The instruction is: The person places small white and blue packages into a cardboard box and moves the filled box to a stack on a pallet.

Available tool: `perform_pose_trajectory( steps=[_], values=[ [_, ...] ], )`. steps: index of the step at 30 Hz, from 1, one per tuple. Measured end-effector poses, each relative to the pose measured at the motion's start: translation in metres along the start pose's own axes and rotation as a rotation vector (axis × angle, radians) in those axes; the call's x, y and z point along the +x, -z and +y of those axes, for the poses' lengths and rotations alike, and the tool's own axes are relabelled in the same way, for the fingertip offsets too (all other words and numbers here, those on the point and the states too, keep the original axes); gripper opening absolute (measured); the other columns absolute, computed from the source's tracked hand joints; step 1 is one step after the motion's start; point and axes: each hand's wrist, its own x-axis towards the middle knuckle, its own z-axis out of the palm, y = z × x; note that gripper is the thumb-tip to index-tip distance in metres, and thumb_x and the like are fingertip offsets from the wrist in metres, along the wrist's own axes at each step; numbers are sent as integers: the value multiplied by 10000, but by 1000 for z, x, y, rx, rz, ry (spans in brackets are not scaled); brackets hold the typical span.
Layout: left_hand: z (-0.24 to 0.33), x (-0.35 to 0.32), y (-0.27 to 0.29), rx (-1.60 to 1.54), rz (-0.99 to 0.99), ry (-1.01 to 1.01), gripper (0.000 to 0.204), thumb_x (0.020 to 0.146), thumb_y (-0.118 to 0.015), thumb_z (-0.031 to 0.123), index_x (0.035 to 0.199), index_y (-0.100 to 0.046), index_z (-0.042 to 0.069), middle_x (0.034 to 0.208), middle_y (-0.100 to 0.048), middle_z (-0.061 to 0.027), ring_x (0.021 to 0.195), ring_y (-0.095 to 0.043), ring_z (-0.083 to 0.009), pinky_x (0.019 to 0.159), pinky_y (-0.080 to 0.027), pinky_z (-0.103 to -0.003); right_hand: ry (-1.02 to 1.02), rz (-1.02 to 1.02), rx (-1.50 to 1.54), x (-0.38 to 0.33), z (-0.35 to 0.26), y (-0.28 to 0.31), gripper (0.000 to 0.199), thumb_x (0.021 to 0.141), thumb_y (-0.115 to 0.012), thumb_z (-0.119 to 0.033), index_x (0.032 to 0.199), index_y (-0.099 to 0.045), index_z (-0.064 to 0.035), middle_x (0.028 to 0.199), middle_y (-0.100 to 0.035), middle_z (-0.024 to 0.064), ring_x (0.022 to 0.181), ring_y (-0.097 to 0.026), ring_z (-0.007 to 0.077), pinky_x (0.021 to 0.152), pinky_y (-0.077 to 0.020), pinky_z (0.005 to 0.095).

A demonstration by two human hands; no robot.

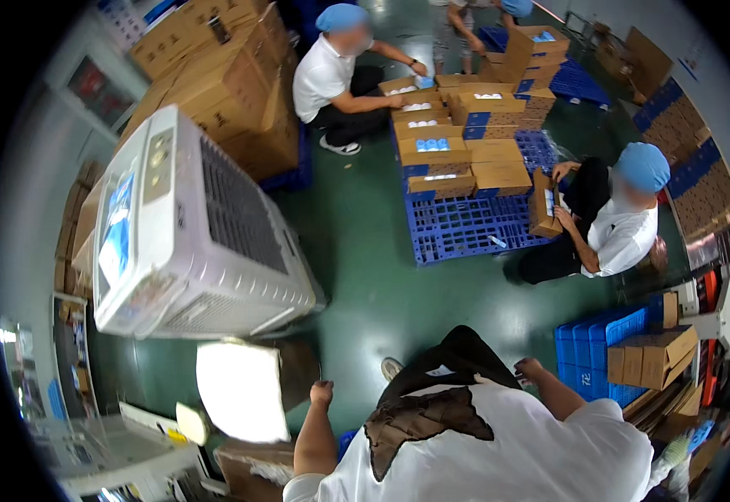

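Fingers of the left hand (321, 391), near a white panel (242, 389), and right hand (531, 370), near a blue crate (571, 351), look curled; I cannot tell if holding anything. Seemingly between steps; any grasp would call for opening them.

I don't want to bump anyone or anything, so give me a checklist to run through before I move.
1. Left hand away from the white air cooler: ok, apart from it.
2. Left hand empty: cannot tell; fingers look curled, nothing shows in them.
3. Right hand off the blue plastic crate: ok, left of it.
4. Right-hand co-worker done with the upright cardboard carton: not ok, hands at it.
5. Far-left co-worker clear of the open cartons: not ok, reaching over them.
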Motion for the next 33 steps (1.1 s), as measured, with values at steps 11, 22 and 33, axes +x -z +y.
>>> perform_pose_trajectory(
  steps=[11,22,33],
  values=[
    [148,142,220,386,29,-7,351,785,-608,374,906,-663,49,674,-635,-94,567,-603,-208,538,-477,-363,29,-245,202,64,-154,-234,183,792,-576,-182,906,-628,-49,702,-623,89,514,-565,173,431,-459,300],
    [420,120,170,745,-392,-85,394,824,-557,400,951,-645,38,926,-647,-170,847,-624,-296,750,-480,-371,243,-385,250,165,-375,-140,282,799,-592,-358,954,-592,-122,808,-582,2,680,-570,150,547,-492,342],
    [495,250,183,844,-608,-115,368,810,-584,399,874,-625,39,872,-632,-159,802,-610,-294,706,-474,-383,408,-332,-223,67,-458,-208,442,645,-682,-427,913,-659,-76,892,-645,171,831,-613,328,734,-489,390]
  ],
)
